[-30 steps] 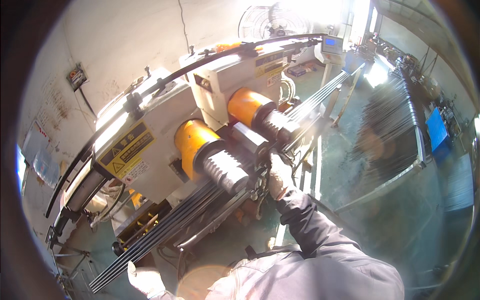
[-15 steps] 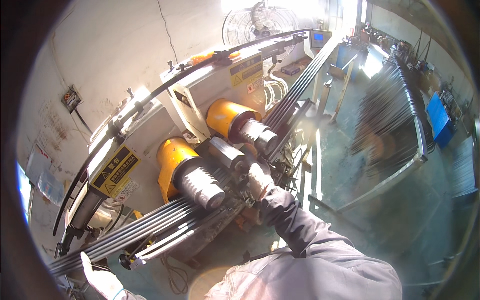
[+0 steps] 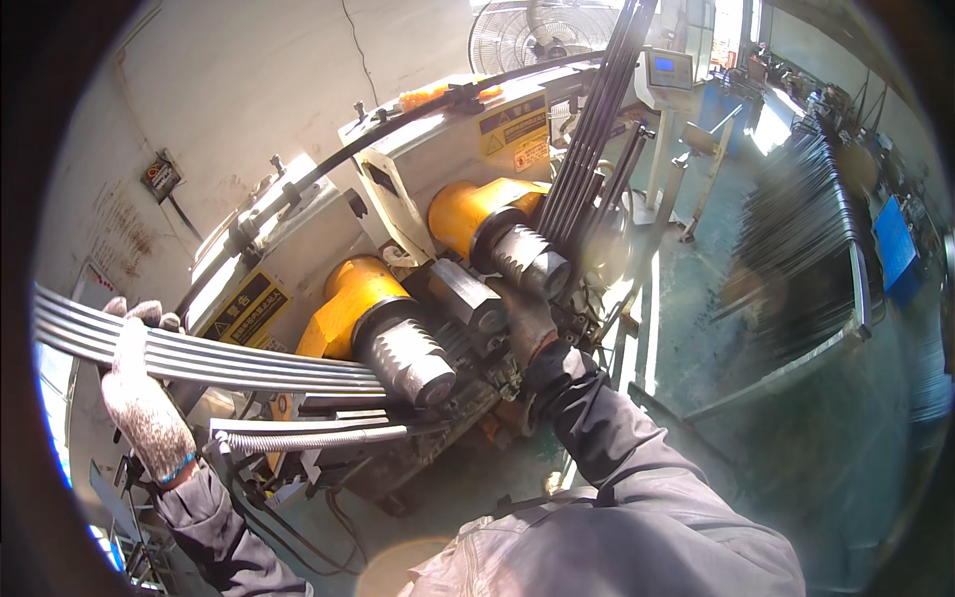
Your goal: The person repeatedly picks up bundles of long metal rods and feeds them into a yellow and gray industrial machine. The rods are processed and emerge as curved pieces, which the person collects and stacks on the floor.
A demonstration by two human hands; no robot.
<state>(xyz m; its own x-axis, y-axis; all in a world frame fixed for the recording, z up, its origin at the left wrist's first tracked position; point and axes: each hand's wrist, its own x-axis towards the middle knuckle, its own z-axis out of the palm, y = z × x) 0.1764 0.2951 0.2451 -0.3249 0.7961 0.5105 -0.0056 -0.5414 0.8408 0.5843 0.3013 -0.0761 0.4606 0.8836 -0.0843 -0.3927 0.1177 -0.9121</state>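
Observation:
A bundle of several thin metal rods (image 3: 249,366) runs behind two ribbed steel rollers, and both of its ends angle upward. My left hand (image 3: 147,393), in a pale knit glove, wraps round the left part of the rods, its fingertips showing above them. My gloved right hand (image 3: 527,316) is at the middle of the machine, beside a hexagonal steel block (image 3: 468,298) and just below the right roller (image 3: 530,261). Its fingers are mostly hidden, so whether they grip anything is unclear. The left roller (image 3: 406,360) projects from a yellow housing (image 3: 363,284).
A curved black bar (image 3: 373,139) spans the machine's top. A control box (image 3: 667,75) with a lit screen stands at the back right, a caged fan (image 3: 542,40) behind. To the right, a rack holds many dark rods (image 3: 796,239). Cables hang below the machine.
Both ends of the rods have swung upward from a nearly straight line. My left hand has risen with the left end and now grips it. My right hand stays by the block.

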